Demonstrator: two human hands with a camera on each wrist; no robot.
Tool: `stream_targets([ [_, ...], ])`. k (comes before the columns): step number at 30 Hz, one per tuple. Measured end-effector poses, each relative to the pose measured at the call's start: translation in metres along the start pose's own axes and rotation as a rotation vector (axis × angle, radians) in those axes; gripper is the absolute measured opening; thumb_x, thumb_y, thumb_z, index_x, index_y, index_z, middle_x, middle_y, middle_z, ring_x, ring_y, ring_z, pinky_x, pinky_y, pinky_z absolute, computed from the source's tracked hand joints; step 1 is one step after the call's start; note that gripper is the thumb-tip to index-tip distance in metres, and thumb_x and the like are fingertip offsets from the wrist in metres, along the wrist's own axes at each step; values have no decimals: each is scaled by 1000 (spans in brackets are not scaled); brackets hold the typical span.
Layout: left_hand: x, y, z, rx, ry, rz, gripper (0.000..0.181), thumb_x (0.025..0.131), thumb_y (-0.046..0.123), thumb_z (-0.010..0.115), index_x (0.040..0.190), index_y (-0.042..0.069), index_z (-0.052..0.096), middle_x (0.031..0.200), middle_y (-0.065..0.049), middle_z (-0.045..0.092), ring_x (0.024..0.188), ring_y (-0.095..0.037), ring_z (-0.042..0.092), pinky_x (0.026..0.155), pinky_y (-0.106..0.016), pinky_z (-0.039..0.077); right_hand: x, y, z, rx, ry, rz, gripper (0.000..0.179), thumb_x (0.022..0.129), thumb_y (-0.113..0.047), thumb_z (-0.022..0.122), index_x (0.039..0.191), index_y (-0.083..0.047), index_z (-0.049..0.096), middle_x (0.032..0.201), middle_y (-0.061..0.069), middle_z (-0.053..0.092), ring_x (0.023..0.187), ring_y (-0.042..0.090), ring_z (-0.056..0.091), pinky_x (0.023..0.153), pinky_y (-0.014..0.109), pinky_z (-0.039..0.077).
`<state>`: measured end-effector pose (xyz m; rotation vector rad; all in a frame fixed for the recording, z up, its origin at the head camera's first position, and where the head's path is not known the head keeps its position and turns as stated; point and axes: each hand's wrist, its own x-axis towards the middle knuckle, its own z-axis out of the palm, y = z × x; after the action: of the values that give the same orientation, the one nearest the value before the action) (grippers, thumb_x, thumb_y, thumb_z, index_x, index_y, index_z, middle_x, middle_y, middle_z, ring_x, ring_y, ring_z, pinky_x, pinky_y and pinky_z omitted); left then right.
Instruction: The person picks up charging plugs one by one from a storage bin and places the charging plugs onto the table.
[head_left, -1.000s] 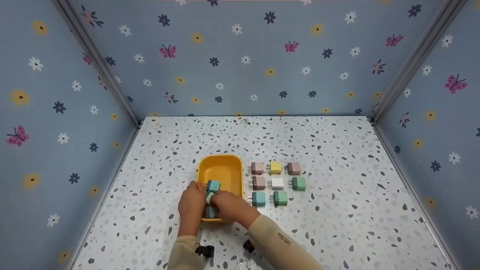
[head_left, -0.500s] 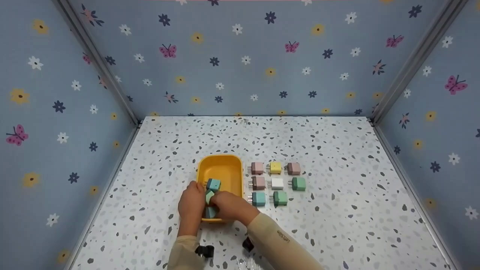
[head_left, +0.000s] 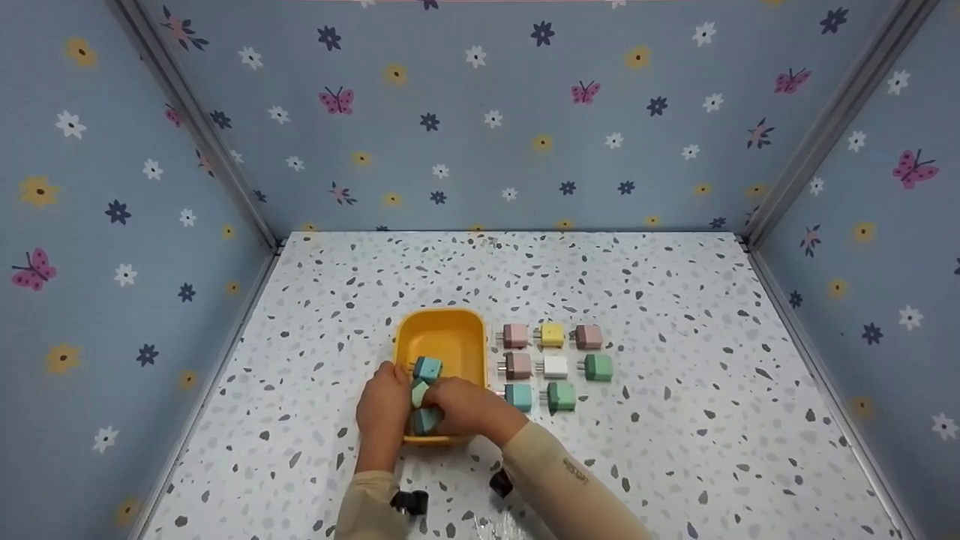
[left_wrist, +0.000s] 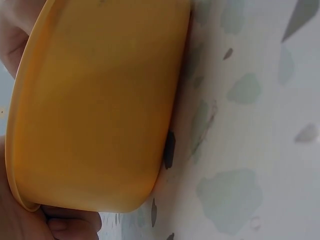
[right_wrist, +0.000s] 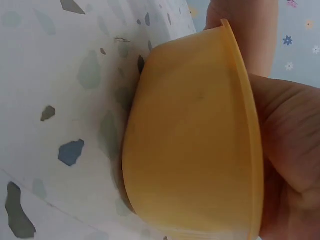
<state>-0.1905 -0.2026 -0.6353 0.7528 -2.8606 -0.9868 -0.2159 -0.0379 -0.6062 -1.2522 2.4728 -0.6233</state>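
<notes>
An orange plastic bin (head_left: 444, 330) with rounded corners stands on the table. My left hand (head_left: 385, 409) grips its left rim; in the left wrist view, curled fingers (left_wrist: 75, 227) show under the rim. Inside the bin lie a blue wall charger (head_left: 428, 368), a pale green wall charger (head_left: 418, 393) and a darker blue-green wall charger (head_left: 425, 421), in a line along the left side. Reaching over the right rim, my right hand (head_left: 469, 407) pinches the blue-green charger, its fingertips partly hidden. The bin wall blocks the chargers from both wrist views.
Right of the bin, several wall chargers lie in rows, prongs leftward, among them a yellow charger (head_left: 551, 335), a white charger (head_left: 555, 367) and a green charger (head_left: 598, 367). Patterned walls surround the speckled table (head_left: 675, 300). Something clear and crumpled (head_left: 499, 526) lies at the front edge.
My right hand has shifted slightly right, and the blue-green charger has moved a little right with it. The pale green charger has turned slightly. My left hand stays on the rim.
</notes>
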Motion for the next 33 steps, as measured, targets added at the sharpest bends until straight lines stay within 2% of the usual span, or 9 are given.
stream_targets([
  [10, 0, 0, -1, 11, -7, 9, 36, 111, 32, 35, 106, 5, 59, 88, -14, 66, 71, -27, 58, 64, -45, 47, -13, 6, -9, -54, 31, -15, 29, 82, -21, 85, 109, -17, 76, 95, -8, 65, 81, 7, 53, 77, 23, 48],
  [17, 0, -1, 0, 26, 3, 26, 37, 111, 34, 37, 106, 6, 60, 89, -15, 68, 73, -29, 63, 64, -47, 48, -21, 9, -14, -67, 61, -26, 32, 82, -22, 84, 111, -15, 75, 102, -6, 68, 88, 7, 56, 83, 25, 50],
  [25, 1, 2, 0, 20, -33, -19, 38, 112, 36, 34, 110, 6, 59, 90, -13, 66, 74, -26, 59, 66, -44, 48, -30, 9, -21, -3, 81, 37, 35, 83, -23, 83, 115, -14, 74, 109, -5, 67, 95, 9, 59, 88, 27, 52],
  [29, 1, 3, -1, 15, -38, -22, 39, 112, 36, 33, 111, 6, 59, 92, -13, 67, 74, -26, 59, 66, -44, 47, -36, 11, -25, 28, 110, 57, 37, 81, -18, 82, 116, -13, 73, 111, -4, 67, 98, 10, 60, 90, 29, 52],
  [33, 1, 2, -1, 16, -39, -15, 39, 112, 35, 34, 112, 5, 59, 92, -14, 68, 74, -26, 60, 66, -44, 47, -42, 13, -29, 42, 136, 52, 39, 81, -21, 83, 117, -13, 73, 113, -2, 67, 101, 11, 60, 92, 30, 51],
])
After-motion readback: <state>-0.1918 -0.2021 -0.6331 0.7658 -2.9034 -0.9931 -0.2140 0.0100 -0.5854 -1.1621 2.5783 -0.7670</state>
